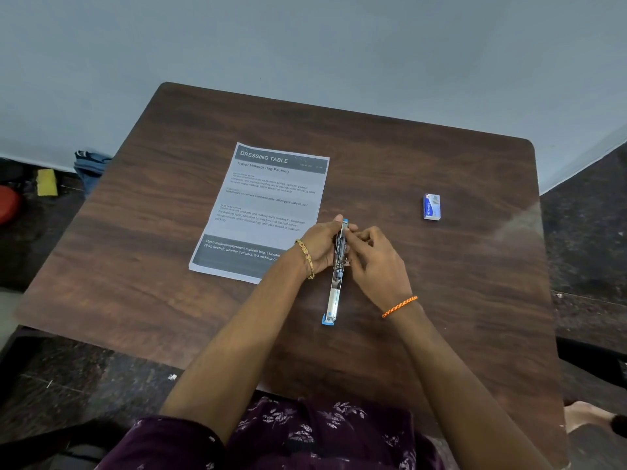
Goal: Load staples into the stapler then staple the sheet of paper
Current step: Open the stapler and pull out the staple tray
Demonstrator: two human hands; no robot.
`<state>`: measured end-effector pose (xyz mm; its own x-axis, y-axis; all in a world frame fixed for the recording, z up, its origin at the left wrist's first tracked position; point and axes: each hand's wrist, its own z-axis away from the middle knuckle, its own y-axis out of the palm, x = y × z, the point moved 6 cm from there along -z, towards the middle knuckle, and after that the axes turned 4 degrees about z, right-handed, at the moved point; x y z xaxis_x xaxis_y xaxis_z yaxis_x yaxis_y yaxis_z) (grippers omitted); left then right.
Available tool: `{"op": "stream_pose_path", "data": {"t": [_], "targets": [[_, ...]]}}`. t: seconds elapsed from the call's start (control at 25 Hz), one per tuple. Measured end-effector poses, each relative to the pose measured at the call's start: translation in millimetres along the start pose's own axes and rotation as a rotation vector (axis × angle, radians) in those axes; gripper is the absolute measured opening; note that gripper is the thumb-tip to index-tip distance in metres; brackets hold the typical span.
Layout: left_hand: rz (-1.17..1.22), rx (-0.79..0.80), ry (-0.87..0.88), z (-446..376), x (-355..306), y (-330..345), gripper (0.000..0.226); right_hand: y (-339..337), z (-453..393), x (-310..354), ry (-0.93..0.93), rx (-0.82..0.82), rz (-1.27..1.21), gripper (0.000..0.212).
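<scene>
Presently, left hand (319,245) grips the opened stapler (336,276) mid-frame; right hand (373,259) fingers pinch inside its channel. Rigid, hinged metal; hold the base.

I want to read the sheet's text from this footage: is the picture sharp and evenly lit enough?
Head view: wide-angle bending curves the table edges; pale glare near its right edge; sheet of paper headings legible, small print soft; lighting even, with faint shadows under the hands.
</scene>
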<state>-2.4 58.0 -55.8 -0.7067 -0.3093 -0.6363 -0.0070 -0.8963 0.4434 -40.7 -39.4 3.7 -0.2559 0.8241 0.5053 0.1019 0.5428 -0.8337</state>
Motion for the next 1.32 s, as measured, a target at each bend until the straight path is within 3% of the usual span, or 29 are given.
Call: {"op": "stream_pose_path", "data": {"t": [0.16,0.44,0.76,1.0,1.32], "targets": [[-0.047,-0.027,-0.009,6.0,-2.4,1.5,0.036,0.5,2.0,4.0,-0.049,0.020,0.080,0.031],[-0.041,-0.017,-0.017,10.4,-6.3,4.7,0.036,1.8,14.4,6.7,-0.093,0.063,-0.024,0.028],[-0.035,0.000,-0.023,12.2,-3.0,5.2,0.036,-1.3,4.6,-8.2,0.036,0.042,-0.314,0.019],[-0.063,-0.068,-0.031,8.2,3.5,-0.1,0.037,8.2,-5.4,-1.8,0.114,0.268,-0.133,0.027],[-0.100,-0.105,-0.050,7.0,11.3,-7.3,0.049,9.2,-0.4,8.9,0.101,0.321,-0.021,0.021]]}}
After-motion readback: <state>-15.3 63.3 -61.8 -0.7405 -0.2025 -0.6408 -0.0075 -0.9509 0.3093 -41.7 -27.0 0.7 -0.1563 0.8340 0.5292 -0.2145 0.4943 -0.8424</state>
